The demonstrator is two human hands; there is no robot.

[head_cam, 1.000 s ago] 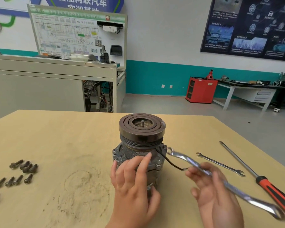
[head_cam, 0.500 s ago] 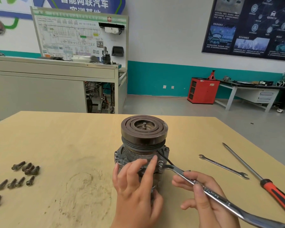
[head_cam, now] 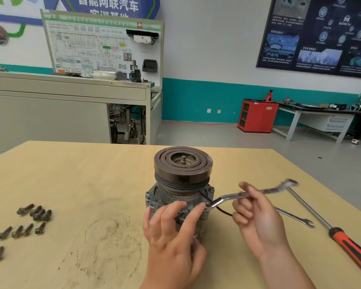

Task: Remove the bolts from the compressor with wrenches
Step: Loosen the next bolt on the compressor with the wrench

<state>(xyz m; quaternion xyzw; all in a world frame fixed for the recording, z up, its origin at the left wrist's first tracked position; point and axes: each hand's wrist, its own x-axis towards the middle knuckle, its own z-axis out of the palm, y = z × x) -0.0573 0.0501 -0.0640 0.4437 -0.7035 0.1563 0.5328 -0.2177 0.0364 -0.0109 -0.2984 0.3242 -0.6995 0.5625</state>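
On our worktop point(head_cam: 92, 174) the compressor point(head_cam: 182, 170) stands upright, mid-table. Our left hand point(head_cam: 171, 236) grips its body; our right hand point(head_cam: 256, 217) pinches a wrench point(head_cam: 227, 198) whose end touches the compressor's right side. Loose bolts point(head_cam: 29, 220) lie far left.

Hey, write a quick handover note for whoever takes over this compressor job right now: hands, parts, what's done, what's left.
Left hand holds the compressor upright on the table.
Right hand grips the wrench, its ring end against the housing's right side, seemingly on a bolt.
Done: nine loose bolts lie at the table's left.
Left: that bolt, plus a bolt head showing above it; others may be hidden.
Spare wrench and screwdriver lie to the right.
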